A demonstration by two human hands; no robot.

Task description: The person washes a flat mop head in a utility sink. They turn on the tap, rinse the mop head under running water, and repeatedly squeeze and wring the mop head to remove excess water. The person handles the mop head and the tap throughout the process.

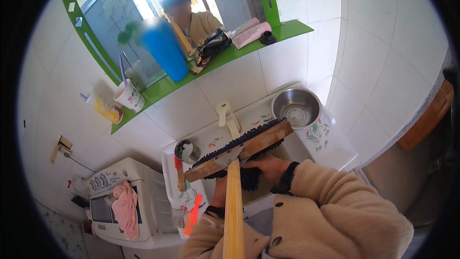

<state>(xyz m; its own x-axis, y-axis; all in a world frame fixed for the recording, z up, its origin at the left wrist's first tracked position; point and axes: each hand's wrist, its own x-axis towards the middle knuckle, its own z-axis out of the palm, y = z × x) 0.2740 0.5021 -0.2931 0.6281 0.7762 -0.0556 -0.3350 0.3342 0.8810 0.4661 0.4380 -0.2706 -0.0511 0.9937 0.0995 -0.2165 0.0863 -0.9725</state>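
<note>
A flat mop stands across the sink, its pale wooden handle [234, 216] rising towards me between my arms. Its wooden mop board [212, 167] is tilted over the basin and edged with dark chenille fabric [248, 135]. Beneath the board, my right hand [272, 166] grips a hanging bunch of the dark chenille mop cloth [250, 180]. My left hand [219, 190] is under the board's left part; the handle and board hide its fingers, so its hold cannot be seen. Cloudy brownish water [264, 189] shows in the white ceramic sink [336, 151].
Behind the mop is a faucet [226, 115]. A steel bowl [296, 108] sits right; a metal cup [187, 151], a brush [179, 172] and an orange-red object [194, 216] lie left. A green shelf [158, 97] holds cups and a blue bottle [165, 50]. A washing machine [147, 187] stands left.
</note>
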